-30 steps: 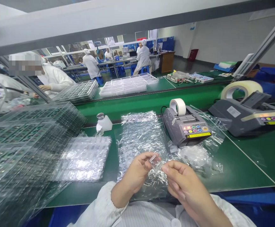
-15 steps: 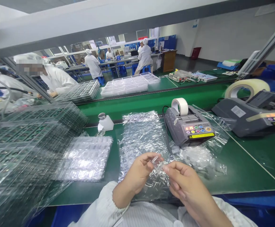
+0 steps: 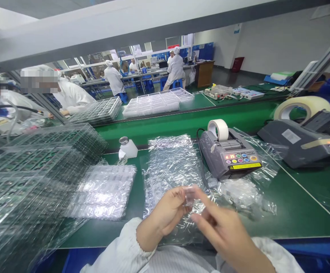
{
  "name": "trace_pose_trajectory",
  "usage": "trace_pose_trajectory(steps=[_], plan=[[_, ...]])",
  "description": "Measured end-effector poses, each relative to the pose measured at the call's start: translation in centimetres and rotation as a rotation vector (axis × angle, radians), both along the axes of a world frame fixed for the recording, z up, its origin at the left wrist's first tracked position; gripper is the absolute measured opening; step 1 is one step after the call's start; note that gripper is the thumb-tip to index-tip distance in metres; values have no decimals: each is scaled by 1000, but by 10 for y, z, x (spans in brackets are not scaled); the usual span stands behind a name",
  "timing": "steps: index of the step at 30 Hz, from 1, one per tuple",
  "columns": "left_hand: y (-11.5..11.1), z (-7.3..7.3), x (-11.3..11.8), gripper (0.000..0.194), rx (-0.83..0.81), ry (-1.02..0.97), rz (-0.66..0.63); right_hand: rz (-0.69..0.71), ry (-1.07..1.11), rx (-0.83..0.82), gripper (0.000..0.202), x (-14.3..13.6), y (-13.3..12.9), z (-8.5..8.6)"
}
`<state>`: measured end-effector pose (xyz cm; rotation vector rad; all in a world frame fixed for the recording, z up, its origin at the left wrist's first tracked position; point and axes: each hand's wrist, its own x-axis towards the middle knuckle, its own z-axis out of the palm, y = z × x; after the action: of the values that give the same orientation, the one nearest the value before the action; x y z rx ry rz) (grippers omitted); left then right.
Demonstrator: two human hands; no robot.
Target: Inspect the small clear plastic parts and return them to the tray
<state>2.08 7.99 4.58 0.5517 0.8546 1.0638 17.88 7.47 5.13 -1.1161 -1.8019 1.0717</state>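
Nearer me than the tape dispenser [image 3: 229,155], my left hand [image 3: 169,208] pinches the clear piece [image 3: 190,195] — best done lightly, by its edges — my right hand's [image 3: 227,227] thumb and forefinger apart.

A white bottle [image 3: 130,149] with a metal cap [image 3: 123,140] stands upright at the rear of the green bench [image 3: 298,216]. Beyond the green panel [image 3: 165,129], clear trays [image 3: 153,106] are stacked. A grey tape dispenser [image 3: 295,144], fitted with a wide roll [image 3: 319,106], is positioned at far right. In the background, a white-clad person [image 3: 176,67] sits on a blue stool [image 3: 177,84]; a red bin [image 3: 238,64] stands near the wall [image 3: 269,49].
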Motion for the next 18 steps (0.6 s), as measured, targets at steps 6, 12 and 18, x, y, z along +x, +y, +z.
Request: trace_pose_trajectory(steps=[6,12,18], plan=[[12,15,-1,41,17,124,-7,165,-329,-28,57,-13,17,-12],[107,28,-38,32,157,730,-36,121,-188,-115,73,-1,30,-4],[232,41,-115,29,82,1315,234,215,-332,-184,59,9,30,-15]])
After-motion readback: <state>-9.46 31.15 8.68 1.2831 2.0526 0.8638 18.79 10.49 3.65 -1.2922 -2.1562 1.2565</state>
